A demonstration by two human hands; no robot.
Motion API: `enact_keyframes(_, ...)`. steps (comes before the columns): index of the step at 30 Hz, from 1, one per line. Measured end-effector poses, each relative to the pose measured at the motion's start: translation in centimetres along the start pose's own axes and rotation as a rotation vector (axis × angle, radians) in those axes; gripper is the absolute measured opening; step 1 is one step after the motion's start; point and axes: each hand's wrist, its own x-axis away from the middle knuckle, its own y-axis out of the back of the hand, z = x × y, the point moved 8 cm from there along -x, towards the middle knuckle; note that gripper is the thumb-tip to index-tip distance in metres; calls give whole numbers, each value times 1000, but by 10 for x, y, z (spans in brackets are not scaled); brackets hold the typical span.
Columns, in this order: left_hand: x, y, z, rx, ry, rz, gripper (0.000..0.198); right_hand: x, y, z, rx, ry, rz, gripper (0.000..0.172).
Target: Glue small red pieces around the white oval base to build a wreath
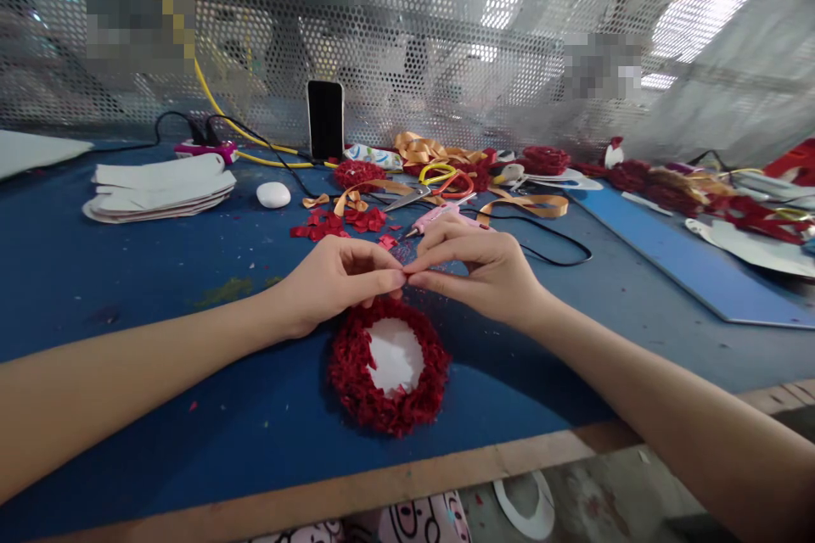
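My left hand and my right hand meet fingertip to fingertip above the table. Both are closed in a pinch; whatever lies between the tips is too small or hidden to name. Just below them rests a ring of dark red ruffled pieces around a white round centre. Small red cut pieces are scattered beyond my left hand. Behind my right hand lies a pink glue gun, partly covered by the fingers.
Scissors with yellow and orange handles lie near tan ribbon. A phone stands against the perforated screen. White card shapes are stacked left, beside a white mouse-like object. A blue board lies right; black cable loops nearby.
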Motion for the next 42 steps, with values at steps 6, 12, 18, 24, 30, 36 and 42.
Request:
enact_keyframes(6, -1, 0, 0, -2, 18, -4, 16, 1, -3, 7, 163, 78, 15, 20)
enact_keyframes(12, -1, -1, 2, 21, 46, -11, 13, 0, 0, 12, 251, 131, -25, 8)
enact_keyframes(18, -3, 1, 3, 32, 61, -60, 18, -1, 4, 14, 281, 112, -94, 8)
enact_keyframes(24, -4, 9, 8, 57, 65, -206, 29, -1, 11, -2, 221, -88, -140, 7)
enact_keyframes(30, -4, 11, 7, 80, 43, -240, 24, 3, 11, -19, 150, -280, -119, 5)
enact_keyframes(36, -5, 5, 5, -43, 41, -131, 24, 3, 6, -21, 110, -305, -74, 4)
enact_keyframes(42, -3, 6, 6, -65, 53, -131, 29, 0, 2, -14, 119, -210, -64, 6)
